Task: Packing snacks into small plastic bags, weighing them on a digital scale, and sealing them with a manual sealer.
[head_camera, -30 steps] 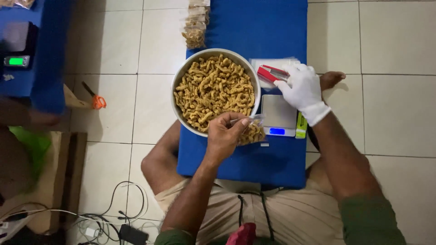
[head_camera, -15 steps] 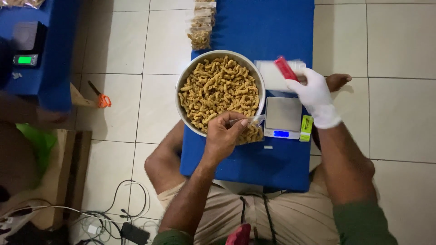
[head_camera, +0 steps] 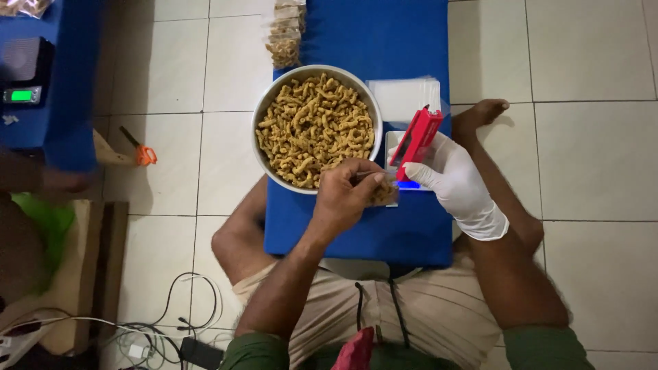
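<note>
Left hand [head_camera: 346,195]: bare, fingers curled shut on a small clear bag of snacks [head_camera: 382,190], pinching its top; the hand sits at the near rim of the bowl.
Right hand [head_camera: 452,181]: in a white glove, fingers wrapped around a red stapler [head_camera: 418,140], which stands tilted just beside the bag's top.
Bag: over the low blue table [head_camera: 370,233], between the bowl and the scale, partly hidden by the left hand.
Bowl [head_camera: 269,103]: round metal, full of curly fried snacks, its left rim overhanging the table's left edge.
Scale [head_camera: 396,147]: small, right of the bowl, mostly covered by the stapler and glove.
Stack of empty clear bags [head_camera: 404,96]: just behind the scale, near the table's right edge.
Filled bags [head_camera: 284,34]: lined along the table's far left edge.
Open room: bare blue surface at the far end and near the person's lap; tiled floor free to the right.
</note>
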